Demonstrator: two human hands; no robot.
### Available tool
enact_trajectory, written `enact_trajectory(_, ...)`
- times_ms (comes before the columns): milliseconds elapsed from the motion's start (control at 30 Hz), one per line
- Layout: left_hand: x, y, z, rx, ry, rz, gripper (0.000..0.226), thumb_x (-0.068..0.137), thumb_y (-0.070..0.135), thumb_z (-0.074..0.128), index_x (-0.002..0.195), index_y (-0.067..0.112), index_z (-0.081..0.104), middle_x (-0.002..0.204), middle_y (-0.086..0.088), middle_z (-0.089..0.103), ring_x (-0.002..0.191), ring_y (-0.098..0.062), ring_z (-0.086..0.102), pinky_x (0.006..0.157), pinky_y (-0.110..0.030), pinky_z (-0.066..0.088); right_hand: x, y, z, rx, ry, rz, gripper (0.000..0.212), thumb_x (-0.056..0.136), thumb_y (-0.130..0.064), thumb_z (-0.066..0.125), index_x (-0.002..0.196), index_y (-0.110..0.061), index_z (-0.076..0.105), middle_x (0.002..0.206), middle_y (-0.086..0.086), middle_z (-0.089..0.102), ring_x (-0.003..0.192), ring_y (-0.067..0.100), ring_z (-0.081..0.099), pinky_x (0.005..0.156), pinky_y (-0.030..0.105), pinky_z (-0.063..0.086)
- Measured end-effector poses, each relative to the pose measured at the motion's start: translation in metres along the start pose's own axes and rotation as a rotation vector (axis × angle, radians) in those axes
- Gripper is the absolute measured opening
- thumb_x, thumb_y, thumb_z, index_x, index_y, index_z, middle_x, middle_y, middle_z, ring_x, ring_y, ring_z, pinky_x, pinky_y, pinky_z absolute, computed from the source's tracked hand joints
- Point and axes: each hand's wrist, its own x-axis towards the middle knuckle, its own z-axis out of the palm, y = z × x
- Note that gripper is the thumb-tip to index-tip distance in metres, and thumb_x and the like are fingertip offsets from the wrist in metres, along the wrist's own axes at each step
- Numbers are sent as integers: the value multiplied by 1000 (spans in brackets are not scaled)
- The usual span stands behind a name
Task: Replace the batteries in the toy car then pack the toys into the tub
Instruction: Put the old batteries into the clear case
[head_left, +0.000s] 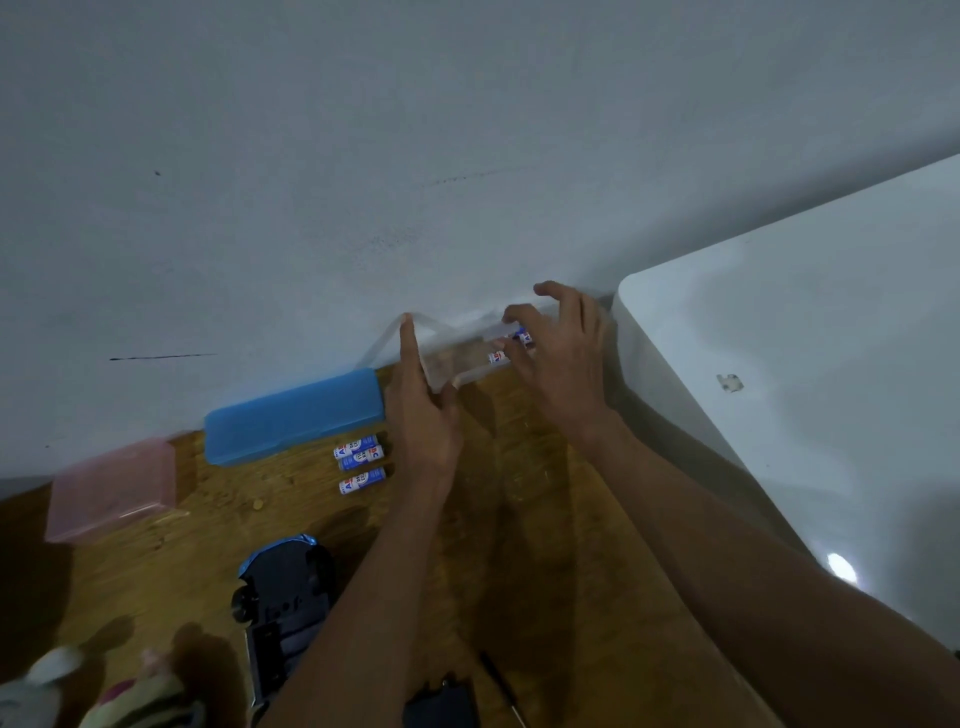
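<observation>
**Desk:** What does the head view show?

**Operator:** I see both hands at a clear plastic case (457, 358) at the far edge of the wooden table (519, 493), against the wall. The left hand (423, 410) steadies the case's left end, forefinger straight up along its raised lid. The right hand (558, 353) hovers over the right end, fingers spread wide and loosely bent, holding nothing that I can see. I judge it is reaching for the batteries inside (511, 348).

**Desk:** And the car?

**Operator:** The toy car (283, 587) lies belly-up at near left, well apart from the case. Three loose batteries (361, 462) lie between them, just beside a blue box (293, 415); a pink box (111, 488) sits further left, soft toys (78, 691) in the near corner. A screwdriver (501, 686) lies near centre. A large white object (805, 364) crowds the right; I cannot tell whether it is the tub.
</observation>
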Motion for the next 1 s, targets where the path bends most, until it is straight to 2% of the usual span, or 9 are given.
enact_trajectory(167,-3,-1,-1,110,30,19,62,95,10,65,151,30,44,147,-5,51,134,-23,49,109,-46,48,-17,7,-4,139,-217,64,17,92,-37,69,104,-26,67,151,11,46,144,34,36,116,58,34)
enact_trajectory(267,-6,2,-5,114,-17,17,58,94,13,67,147,27,49,151,-7,46,137,-24,45,112,-43,45,-12,-2,-14,286,-213,294,25,91,-43,68,111,-28,69,157,6,40,143,27,37,112,33,34)
enact_trajectory(333,-7,4,-7,107,-29,14,52,96,19,66,145,26,52,153,-7,43,140,-23,41,113,-33,38,-8,-8,-19,324,-185,413,31,91,-42,69,118,-28,69,158,5,39,142,26,40,107,27,37)
enact_trajectory(400,-7,7,-8,113,-16,-2,44,99,24,62,142,26,55,154,-7,43,141,-21,40,108,-24,31,-7,-10,-19,346,-212,478,38,91,-42,70,126,-27,68,159,5,39,142,27,41,111,34,40)
enact_trajectory(467,-6,8,-7,117,-4,-15,41,99,24,60,140,26,57,154,-6,44,142,-20,40,106,-22,28,-7,-11,-18,357,-240,514,43,90,-44,70,129,-27,67,158,5,41,141,28,43,111,40,41)
enact_trajectory(767,-3,11,-5,81,-9,-81,41,98,15,62,138,23,59,155,-5,44,144,-20,39,110,-22,27,-2,-10,-20,217,-332,458,46,92,-53,63,131,-27,62,150,8,48,133,29,50,107,40,45)
enact_trajectory(867,-1,19,-15,34,-102,-116,46,97,9,63,141,22,57,156,-6,43,144,-23,40,120,-33,31,6,-18,-32,21,-416,386,42,96,-53,57,130,-27,59,144,11,48,131,33,46,105,44,43)
enact_trajectory(933,-2,25,-29,52,-123,-92,51,95,10,66,143,23,55,152,-9,47,137,-26,47,116,-42,40,15,-29,-41,-128,-470,357,41,98,-50,57,131,-27,57,148,12,42,135,35,39,105,45,41)
enact_trajectory(1000,-7,31,-50,50,-86,-27,51,93,12,68,142,22,57,146,-10,54,132,-26,53,111,-45,46,22,-45,-47,-182,-468,294,42,96,-46,60,133,-26,57,149,12,40,136,34,39,108,46,40)
